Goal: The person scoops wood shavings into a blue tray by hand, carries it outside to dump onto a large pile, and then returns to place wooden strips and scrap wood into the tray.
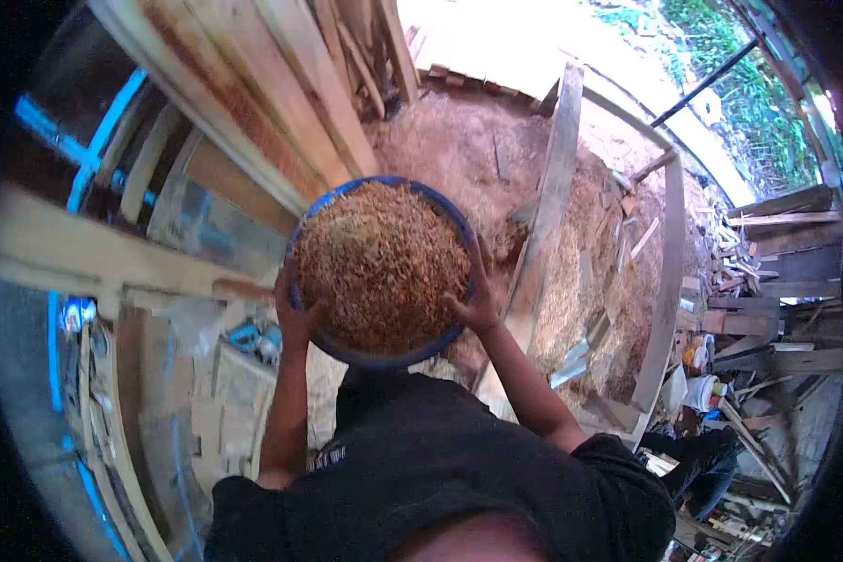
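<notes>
Head view: a blue basin [381, 359] heaped with sawdust [382, 265] is held up in front of the person's chest, above the black shirt [421, 468]. Left hand [296, 314] clasps the left rim, thumb over the edge onto the sawdust. Right hand [476, 298] clasps the right rim, fingers spread along the wall. Beyond the basin lies a sawdust pile [496, 159] crossed by a plank [548, 201]. Stacked boards [281, 84] lean at upper left.

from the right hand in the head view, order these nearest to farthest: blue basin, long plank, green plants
1. Blue basin: gripped at its rim by the right hand.
2. Long plank: just right of the hand, leaning on sawdust.
3. Green plants: far upper right, outside.
</notes>
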### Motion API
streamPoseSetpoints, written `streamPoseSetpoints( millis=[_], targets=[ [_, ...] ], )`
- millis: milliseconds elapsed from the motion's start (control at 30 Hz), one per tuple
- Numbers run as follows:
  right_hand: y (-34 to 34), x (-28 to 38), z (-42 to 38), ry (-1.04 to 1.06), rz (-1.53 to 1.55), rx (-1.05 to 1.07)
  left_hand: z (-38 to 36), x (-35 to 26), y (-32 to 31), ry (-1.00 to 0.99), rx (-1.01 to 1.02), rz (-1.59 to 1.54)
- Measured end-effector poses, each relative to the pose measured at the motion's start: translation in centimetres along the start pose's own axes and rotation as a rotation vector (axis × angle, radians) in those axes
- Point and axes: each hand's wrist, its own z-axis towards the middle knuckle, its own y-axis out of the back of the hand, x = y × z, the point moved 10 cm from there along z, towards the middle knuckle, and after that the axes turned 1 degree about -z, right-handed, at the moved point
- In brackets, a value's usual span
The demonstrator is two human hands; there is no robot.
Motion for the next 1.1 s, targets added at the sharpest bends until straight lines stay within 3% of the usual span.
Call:
streamPoseSetpoints(
  millis=[67, 167, 233, 433, 567, 733, 800, 867, 933, 1033, 1100],
  targets=[
    [0.5, -1.4, 6.1, -0.041, -0.032, -0.017, 7.3, -1.1, -1.6, 0.001, 0.022, 0.02],
    [2.9, -1.9, 8.1, -0.08, -0.014, -0.056, 10.3, -3.8, -4.1, 0.03, 0.027, -0.027],
    [4.2, -1.9, 10.0, -0.053, -0.097, -0.051, 13.2, -7.3, -6.1, -0.055, 0.095, -0.188],
    [8.0, -3.9, 18.3, -0.133, -0.094, -0.112, 22.4, -7.2, -9.8, 0.045, 0.128, -0.296],
    [8.0, -9.3, 23.5, -0.165, -0.096, -0.08, 27.8, -6.2, -13.5, 0.117, 0.142, -0.332],
    [8.3, -18.0, 31.8, -0.14, -0.03, -0.08, 37.2, -5.3, -19.9, -0.047, 0.09, -0.047],
    [8.7, -25.4, 34.8, -0.07, -0.008, -0.09, 40.9, -3.8, -25.0, -0.086, 0.047, -0.031],
    [9.7, -33.9, 39.5, 0.1, -0.177, -0.045, 45.8, -2.4, -32.2, -0.101, 0.018, -0.07],
    [10.0, -36.2, 38.3, -0.073, -0.036, -0.007, 47.4, -2.4, -35.1, -0.013, 0.063, -0.115],
    [13.9, -40.0, 42.8, -0.13, -0.118, 0.043, 50.2, -0.6, -40.9, 0.077, 0.043, -0.216],
    [15.0, -41.6, 44.2, -0.117, -0.111, 0.07, 51.9, 0.0, -43.4, 0.0, 0.155, -0.138]
  ],
)
